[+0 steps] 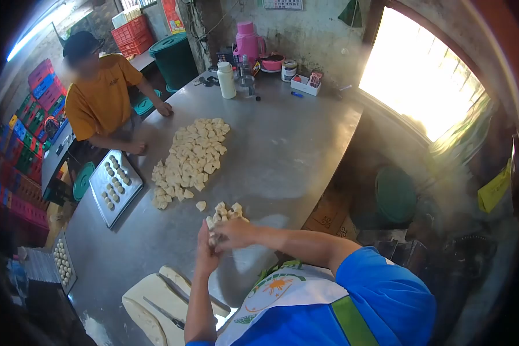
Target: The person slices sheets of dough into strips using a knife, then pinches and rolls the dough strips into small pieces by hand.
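Observation:
My left hand (206,245) and my right hand (237,233) come together near the table's front edge, fingers closed around dough. Small torn-looking dough pieces (229,211) show just beyond my fingers, which hide part of the dough. A single dough lump (200,205) lies apart on the metal. Farther off spreads a large heap of dough pieces (195,151). At lower left, beside my left forearm, a flat dough slab (134,291) is cut into strips, with a knife (162,312) resting on it.
A baking tray (134,190) of round dough balls sits on the metal table (271,155); another tray (69,282) stands at the left corner. Across the table is a person in an orange shirt (101,92). Bottles, a pink thermos (248,43) and a white box (304,86) line the far edge.

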`<state>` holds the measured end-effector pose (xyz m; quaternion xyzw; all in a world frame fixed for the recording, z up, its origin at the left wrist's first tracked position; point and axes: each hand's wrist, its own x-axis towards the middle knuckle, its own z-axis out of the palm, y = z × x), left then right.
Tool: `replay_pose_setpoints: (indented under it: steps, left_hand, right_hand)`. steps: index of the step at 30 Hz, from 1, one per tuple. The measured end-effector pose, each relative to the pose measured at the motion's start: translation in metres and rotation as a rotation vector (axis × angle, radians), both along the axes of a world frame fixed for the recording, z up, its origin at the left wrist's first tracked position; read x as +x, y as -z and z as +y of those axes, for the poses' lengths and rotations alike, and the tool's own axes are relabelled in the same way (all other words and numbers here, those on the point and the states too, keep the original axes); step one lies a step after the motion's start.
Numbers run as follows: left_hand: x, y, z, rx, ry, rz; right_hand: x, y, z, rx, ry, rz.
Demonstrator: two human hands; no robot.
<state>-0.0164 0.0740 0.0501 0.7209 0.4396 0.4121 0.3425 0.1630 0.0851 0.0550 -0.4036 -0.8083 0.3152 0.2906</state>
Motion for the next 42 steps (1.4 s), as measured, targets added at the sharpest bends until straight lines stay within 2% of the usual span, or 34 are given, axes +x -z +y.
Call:
replay_pose_setpoints:
  steps: [1, 2, 4, 5, 7, 8, 9, 10, 11, 12, 13, 14, 15, 16, 17, 18, 19, 21, 23, 24, 25, 26, 27, 29, 31, 33, 34, 35, 36, 37, 38, 40, 41, 42]
  left_hand:
    - [0.005, -0.017, -0.008, 0.275, -0.037, 0.107]
    - [-0.008, -0.006, -0.007, 0.261, -0.037, 0.107]
    - [-0.038, 0.020, 0.011, -0.367, 0.220, -0.167]
    - [-0.035, 0.011, 0.007, -0.369, 0.225, -0.168]
    - [-0.021, -0.005, -0.005, -0.311, 0.068, 0.052]
    - [-0.017, -0.003, -0.012, -0.311, 0.065, 0.050]
    - [-0.016, 0.001, -0.020, -0.313, 0.048, 0.232]
    - [-0.014, -0.001, -0.023, -0.306, 0.037, 0.415]
    - [-0.013, -0.005, -0.025, -0.293, 0.047, 0.415]
    - [-0.014, -0.008, -0.031, -0.111, 0.125, 0.248]
    - [-0.020, -0.010, -0.041, 0.056, 0.198, 0.083]
    - [-0.029, -0.005, -0.041, 0.050, 0.196, 0.083]
    - [-0.038, 0.002, -0.028, -0.142, 0.139, -0.041]
    - [-0.051, 0.014, -0.019, -0.344, 0.089, -0.160]
    - [-0.062, 0.020, -0.014, -0.401, 0.095, -0.061]
    - [-0.062, 0.028, -0.013, -0.396, 0.102, -0.064]
    - [-0.051, 0.012, -0.016, -0.341, 0.125, -0.174]
    - [-0.045, 0.005, -0.019, -0.310, 0.138, -0.281]
    - [-0.049, 0.006, -0.002, 0.035, 0.026, 0.059]
    - [-0.050, 0.009, 0.004, 0.038, 0.028, 0.057]
    - [-0.049, 0.014, 0.005, -0.085, 0.060, 0.000]
    - [-0.048, 0.019, 0.001, -0.209, 0.086, -0.058]
    - [-0.045, 0.023, -0.004, -0.211, 0.079, -0.057]
    - [-0.030, 0.018, -0.014, -0.414, -0.075, -0.047]
    - [-0.017, 0.011, -0.022, -0.414, -0.100, -0.142]
    - [-0.017, -0.004, -0.027, -0.448, 0.097, 0.315]
    - [-0.012, -0.015, -0.029, -0.480, 0.054, 0.315]
    - [-0.005, -0.029, -0.028, -0.502, 0.103, 0.161]
    - [-0.005, -0.037, -0.028, -0.511, 0.140, 0.005]
    - [-0.020, -0.019, -0.015, -0.549, 0.004, -0.042]
    - [-0.044, 0.009, -0.005, -0.587, -0.122, -0.085]
    - [-0.084, 0.038, 0.001, -0.465, -0.418, 0.287]
    - [-0.109, 0.065, -0.003, -0.474, -0.414, 0.477]
    - [-0.109, 0.071, -0.009, -0.475, -0.420, 0.476]
  right_hand:
    - [-0.006, -0.003, -0.002, -0.008, 0.002, -0.004]
    - [-0.014, -0.004, -0.006, 0.056, 0.008, 0.119]
    - [-0.023, -0.016, -0.010, 0.126, 0.013, 0.238]
    - [-0.026, -0.029, -0.014, 0.132, 0.080, 0.209]
    - [-0.028, -0.027, -0.013, 0.142, 0.150, 0.176]
    - [-0.028, -0.015, -0.008, 0.016, 0.231, 0.012]
    - [-0.031, -0.002, -0.005, -0.111, 0.308, -0.150]
    - [-0.031, -0.003, -0.001, -0.108, 0.312, -0.146]
    - [-0.026, -0.006, 0.009, -0.232, 0.311, -0.348]
    - [-0.022, -0.006, 0.012, -0.366, 0.306, -0.550]
    - [-0.020, 0.009, 0.005, -0.379, 0.312, -0.546]
    - [-0.016, 0.025, -0.001, -0.263, 0.371, -0.414]
    - [-0.012, 0.038, 0.002, -0.129, 0.423, -0.288]
    - [-0.019, 0.036, -0.001, -0.129, 0.418, -0.291]
    - [-0.030, 0.028, -0.009, -0.022, 0.321, -0.129]
    - [-0.035, 0.018, -0.009, 0.098, 0.223, 0.026]
    - [-0.037, 0.002, -0.006, 0.105, 0.225, 0.019]
    - [-0.043, -0.018, -0.013, -0.131, -0.021, -0.013]
    - [-0.043, -0.018, -0.007, -0.086, 0.008, 0.116]
    - [-0.040, -0.018, -0.003, -0.037, 0.042, 0.238]
    - [-0.036, -0.022, -0.006, -0.044, 0.044, 0.234]
    - [-0.032, -0.029, -0.010, 0.034, 0.059, 0.207]
    - [-0.030, -0.034, -0.009, 0.117, 0.071, 0.185]
    - [-0.032, -0.014, -0.004, 0.093, 0.122, 0.170]
    - [-0.026, 0.016, 0.007, 0.046, 0.176, 0.154]
    - [-0.017, 0.050, 0.021, 0.221, 0.137, -0.258]
    - [-0.006, 0.062, 0.038, -0.031, 0.148, -0.427]
    - [0.003, 0.059, 0.053, -0.281, 0.130, -0.600]
    - [0.010, 0.055, 0.053, -0.262, 0.179, -0.393]
    - [0.023, 0.032, 0.055, -0.240, 0.235, -0.193]
    - [0.030, 0.022, 0.054, -0.256, 0.179, -0.189]
    - [0.048, 0.014, 0.048, -0.497, -0.031, -0.010]
    - [0.062, 0.029, 0.047, -0.499, -0.043, -0.010]
    - [0.075, 0.055, 0.038, -0.337, 0.035, -0.109]
